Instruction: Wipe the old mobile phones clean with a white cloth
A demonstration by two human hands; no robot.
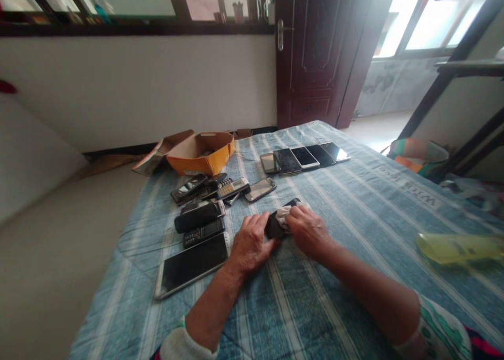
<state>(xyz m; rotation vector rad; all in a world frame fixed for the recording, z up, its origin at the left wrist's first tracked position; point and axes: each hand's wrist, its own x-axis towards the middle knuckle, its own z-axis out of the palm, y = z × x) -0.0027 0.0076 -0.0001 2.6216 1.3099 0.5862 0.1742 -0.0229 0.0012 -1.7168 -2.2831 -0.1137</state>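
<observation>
My left hand (250,243) grips the near end of a dark phone (274,224) that lies on the blue striped cloth (346,202). My right hand (307,229) is closed on a small white cloth (284,213) pressed onto the phone's top. A large smartphone (192,264) lies just left of my left hand, with several old keypad phones (200,218) beyond it.
A row of several smartphones (305,157) lies at the far side of the cloth, and a single one (260,189) nearer. An orange cardboard box (201,152) sits at the far left corner. A yellow-green plastic bag (459,247) lies to the right. A dark door (315,55) stands behind.
</observation>
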